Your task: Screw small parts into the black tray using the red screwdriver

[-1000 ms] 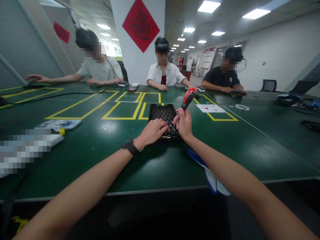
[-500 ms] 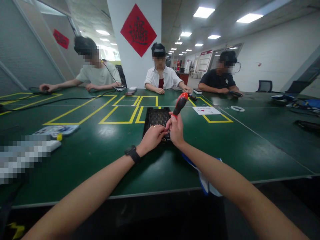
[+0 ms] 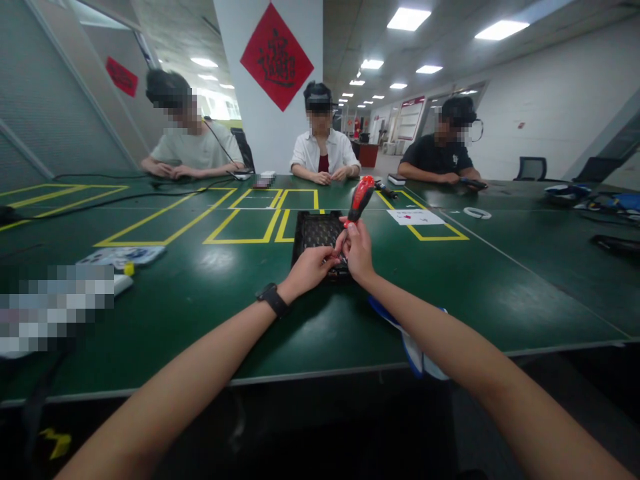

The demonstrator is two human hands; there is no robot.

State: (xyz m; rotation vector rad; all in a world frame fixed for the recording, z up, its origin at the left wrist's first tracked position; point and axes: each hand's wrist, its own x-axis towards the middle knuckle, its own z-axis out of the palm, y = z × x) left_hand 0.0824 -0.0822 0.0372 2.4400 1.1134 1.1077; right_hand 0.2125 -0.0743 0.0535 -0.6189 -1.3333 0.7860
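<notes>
A screwdriver (image 3: 361, 200) with a red and black handle points upward out of my right hand (image 3: 359, 250), whose fingers are wrapped around its lower part. Its shaft and tip are hidden by my fingers. Under both hands lies a black open tray or case (image 3: 320, 230) with a patterned inside. My left hand (image 3: 314, 268), a black watch on its wrist, is closed in a pinch over the case's near right part, close to my right fingertips. What the left fingers pinch, if anything, is too small to make out.
The green table (image 3: 210, 320) carries yellow tape outlines. Blue and white cloth (image 3: 413, 350) hangs at the front edge beneath my right forearm. A paper sheet (image 3: 415, 217) and a white ring (image 3: 477, 213) lie to the right. Three people sit across the table.
My hands, the screwdriver and the case keep nearly the same arrangement, with the whole view shifted slightly. Across the table, the left and middle persons have drawn their outstretched hands in.
</notes>
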